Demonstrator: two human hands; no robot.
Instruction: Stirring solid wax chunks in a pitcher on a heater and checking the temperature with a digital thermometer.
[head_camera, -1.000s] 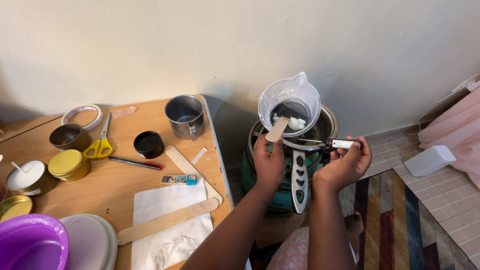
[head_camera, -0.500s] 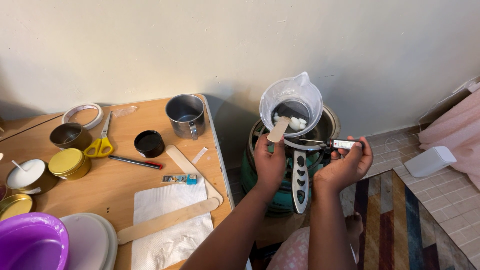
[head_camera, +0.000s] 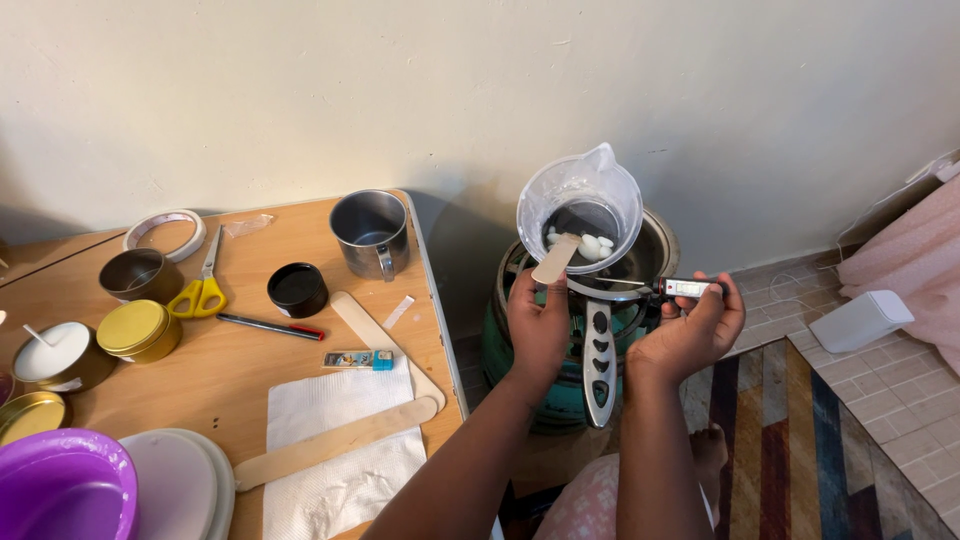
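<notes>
A clear plastic jug (head_camera: 583, 205) with white lumps in it sits tilted in a metal pot (head_camera: 655, 255) on a green gas cylinder stove (head_camera: 560, 390). My left hand (head_camera: 537, 325) grips a flat wooden stick (head_camera: 556, 258) whose end reaches into the jug. My right hand (head_camera: 690, 330) holds a small digital probe thermometer (head_camera: 690, 288) by its head, and its thin probe runs left over the pot's rim. The pot's long handle (head_camera: 598, 365) points toward me between my hands.
A wooden table (head_camera: 230, 365) stands at left with a steel mug (head_camera: 370, 232), black lid (head_camera: 298, 289), yellow scissors (head_camera: 200, 285), tape roll (head_camera: 165, 232), tins, a candle (head_camera: 55, 352), two wooden sticks on paper towel (head_camera: 340, 440), and a purple bowl (head_camera: 60, 495). A white box (head_camera: 860, 320) lies on tiles at right.
</notes>
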